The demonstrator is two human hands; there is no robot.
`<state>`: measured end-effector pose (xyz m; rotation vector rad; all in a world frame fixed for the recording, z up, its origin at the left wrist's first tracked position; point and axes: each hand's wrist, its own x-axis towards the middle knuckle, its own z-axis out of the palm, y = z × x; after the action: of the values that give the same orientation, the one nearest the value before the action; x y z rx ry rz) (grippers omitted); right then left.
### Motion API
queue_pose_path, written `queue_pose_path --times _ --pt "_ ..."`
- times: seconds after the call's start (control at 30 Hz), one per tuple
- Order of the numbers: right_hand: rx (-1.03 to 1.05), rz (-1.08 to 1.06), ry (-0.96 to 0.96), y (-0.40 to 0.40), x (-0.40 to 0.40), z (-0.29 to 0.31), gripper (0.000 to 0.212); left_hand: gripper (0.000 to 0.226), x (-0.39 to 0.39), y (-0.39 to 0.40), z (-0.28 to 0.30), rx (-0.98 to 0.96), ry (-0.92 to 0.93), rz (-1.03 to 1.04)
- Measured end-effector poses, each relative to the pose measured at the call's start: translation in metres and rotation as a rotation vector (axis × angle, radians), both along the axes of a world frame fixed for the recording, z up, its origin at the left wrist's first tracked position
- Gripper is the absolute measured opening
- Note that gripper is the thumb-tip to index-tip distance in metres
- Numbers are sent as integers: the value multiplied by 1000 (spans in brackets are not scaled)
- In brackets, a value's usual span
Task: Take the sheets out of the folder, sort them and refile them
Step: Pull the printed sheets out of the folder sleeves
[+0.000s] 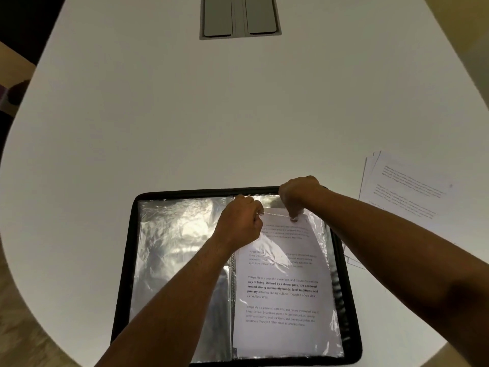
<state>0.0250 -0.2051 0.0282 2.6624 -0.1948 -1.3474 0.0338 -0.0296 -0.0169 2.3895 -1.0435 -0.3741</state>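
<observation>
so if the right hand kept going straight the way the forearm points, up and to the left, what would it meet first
Probably the folder's black top rim, right beyond the right hand, which pinches the sheet's top edge. Past it lies bare white table, then the grey hatch far off. Depth is unclear.

A white worktop (pixel 185 115) with a rounded edge fills most of the view. Set into its far middle is a grey recessed hatch (pixel 240 16) — 2 flaps side by side. Brownish floor (pixel 23 337) shows at the near left corner.
</observation>
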Motion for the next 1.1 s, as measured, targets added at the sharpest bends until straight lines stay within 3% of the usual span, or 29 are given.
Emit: queue_pose_path --times 0.27,0.47,0.7,0.83,0.93,1.1 --pt "143 -153 -51 -35 45 9 52 15 -2 -5 2 -44 -6 -16" --pt "280 -403 -225 -62 76 98 40 23 -7 -11 3 -93 28 -40" --pt "447 -564 -860 -94 54 193 11 22 -11 -12 1 -80 50 -33" --pt "481 -601 -1107 -118 21 218 14 21 -13 -16 2 -72 68 -29" --pt "608 -693 -1164 -147 -1 218 24 20 -13 -20 1 -62 79 -31" --pt "739 -866 -1121 -205 -45 199 21 20 -14 -28 -5 -36 96 -15"
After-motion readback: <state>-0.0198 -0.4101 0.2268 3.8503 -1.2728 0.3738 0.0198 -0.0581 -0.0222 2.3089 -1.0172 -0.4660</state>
